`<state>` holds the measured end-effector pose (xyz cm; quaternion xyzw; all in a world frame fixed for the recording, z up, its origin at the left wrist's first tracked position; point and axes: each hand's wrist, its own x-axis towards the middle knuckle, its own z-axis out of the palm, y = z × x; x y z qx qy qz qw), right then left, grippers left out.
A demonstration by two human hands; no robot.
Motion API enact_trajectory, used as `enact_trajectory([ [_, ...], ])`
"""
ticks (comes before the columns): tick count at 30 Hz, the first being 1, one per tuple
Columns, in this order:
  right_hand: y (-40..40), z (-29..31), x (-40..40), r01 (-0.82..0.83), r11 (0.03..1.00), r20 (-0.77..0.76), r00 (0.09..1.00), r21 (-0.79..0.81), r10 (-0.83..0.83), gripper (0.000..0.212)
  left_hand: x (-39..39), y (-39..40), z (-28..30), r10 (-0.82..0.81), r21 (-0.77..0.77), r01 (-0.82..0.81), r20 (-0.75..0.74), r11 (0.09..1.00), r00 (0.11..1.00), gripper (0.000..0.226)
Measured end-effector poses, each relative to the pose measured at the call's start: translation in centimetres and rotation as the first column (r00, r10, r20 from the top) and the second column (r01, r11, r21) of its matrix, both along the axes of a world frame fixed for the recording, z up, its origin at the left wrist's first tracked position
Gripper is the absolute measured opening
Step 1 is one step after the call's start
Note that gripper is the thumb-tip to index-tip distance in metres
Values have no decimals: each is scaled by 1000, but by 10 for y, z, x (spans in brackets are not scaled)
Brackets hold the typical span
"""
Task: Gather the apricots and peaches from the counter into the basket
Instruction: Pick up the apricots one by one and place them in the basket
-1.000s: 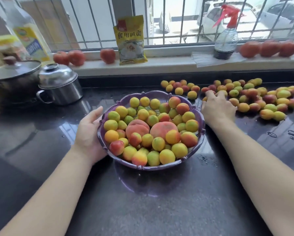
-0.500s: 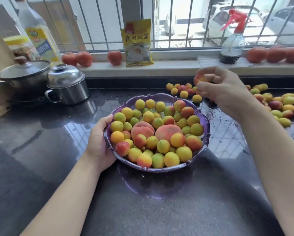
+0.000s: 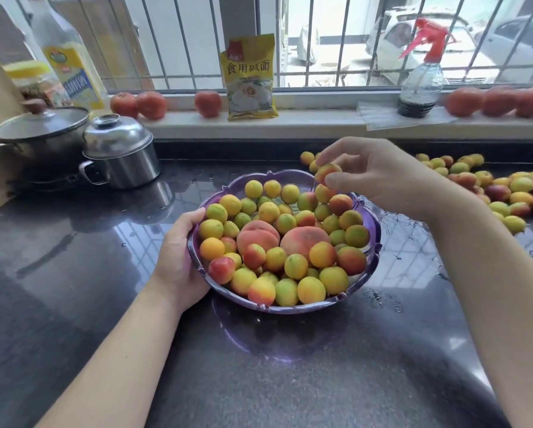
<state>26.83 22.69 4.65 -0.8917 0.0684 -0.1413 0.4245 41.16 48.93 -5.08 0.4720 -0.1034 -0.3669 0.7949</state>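
Fingertips of the right hand [image 3: 379,177] pinch one apricot [image 3: 327,172] above the far rim of the purple basket [image 3: 371,225]. Left hand [image 3: 178,257] grips the basket's near-left rim. Loose apricots [image 3: 503,193] lie on the bench [image 3: 73,273] beyond the right hand.

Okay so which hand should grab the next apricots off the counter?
The right hand, probably. Once it drops the apricot it pinches over the basket, the loose apricots lie on its side. The left hand grips the basket's near-left rim, steadying it.
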Motion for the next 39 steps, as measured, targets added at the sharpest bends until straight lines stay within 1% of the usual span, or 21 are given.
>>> enact_trajectory([
  [4,6,-1,1,-20,978,-54,999,-207,9,26,-1,0,1,-2,-13,2,-7,1000,1000,54],
  [6,8,0,1,-26,961,-71,997,-276,6,27,-1,0,1,-7,-19,7,-7,1000,1000,54],
  [11,11,1,-1,-104,913,-212,977,-395,19,30,0,1,0,-15,-26,15,-7,1000,1000,53],
  [16,17,0,1,-135,873,-222,975,-469,32,39,1,0,-1,-4,-29,3,-25,1000,1000,53],
  [18,15,-2,3,-131,835,-226,974,-534,9,38,1,0,0,-6,-29,5,-25,1000,1000,53],
  [21,12,-7,3,-108,772,-220,974,-626,-42,27,-1,0,1,-3,-29,2,-22,1000,1000,52],
  [25,11,-12,5,-109,773,-202,979,-625,-25,18,-1,-1,1,2,-25,-2,-23,1000,1000,52],
  [39,12,-18,8,-46,809,-144,988,-586,-49,19,-4,-1,4,16,-13,-16,-13,1000,1000,52],
])
